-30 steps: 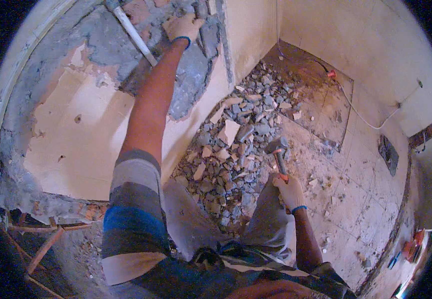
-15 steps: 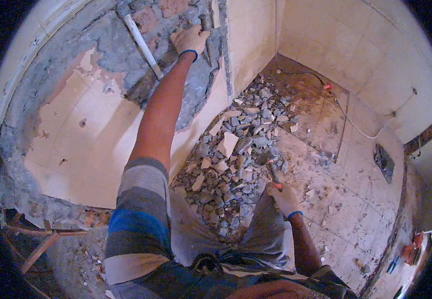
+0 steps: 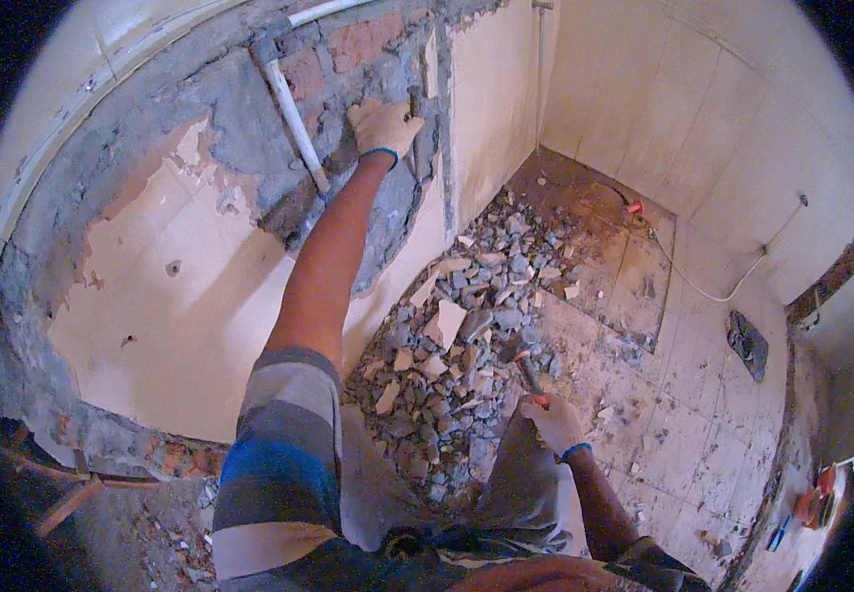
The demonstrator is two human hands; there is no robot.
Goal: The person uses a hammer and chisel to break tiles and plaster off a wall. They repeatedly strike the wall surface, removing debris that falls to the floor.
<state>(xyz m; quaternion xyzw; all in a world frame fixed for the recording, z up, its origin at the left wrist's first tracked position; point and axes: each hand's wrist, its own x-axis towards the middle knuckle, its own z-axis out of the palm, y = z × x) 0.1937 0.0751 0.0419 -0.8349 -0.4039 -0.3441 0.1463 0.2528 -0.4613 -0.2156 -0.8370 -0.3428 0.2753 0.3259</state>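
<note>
My left hand (image 3: 385,126), in a pale glove with a blue cuff, is raised against the broken wall (image 3: 402,69). It is closed around a dark metal chisel (image 3: 414,153), whose lower part shows below the fingers; the hand hides much of the rest. Down by my right thigh, my right hand (image 3: 555,424), gloved the same way, grips a hammer (image 3: 528,373). The hammer's dark handle has orange at the grip, and its head points away from me over the rubble, apart from the wall.
A heap of rubble (image 3: 447,365) with tile shards lies along the wall's foot, in front of my legs. A white pipe (image 3: 294,123) runs down the exposed wall left of my hand. A pale hose (image 3: 698,284) crosses the floor at right, near a dark flat piece (image 3: 747,345).
The view has shifted, so the wall and my left hand appear lower. The chisel's upper end, which stuck up beside the left hand, is now hard to make out. The right hand still holds the hammer low.
</note>
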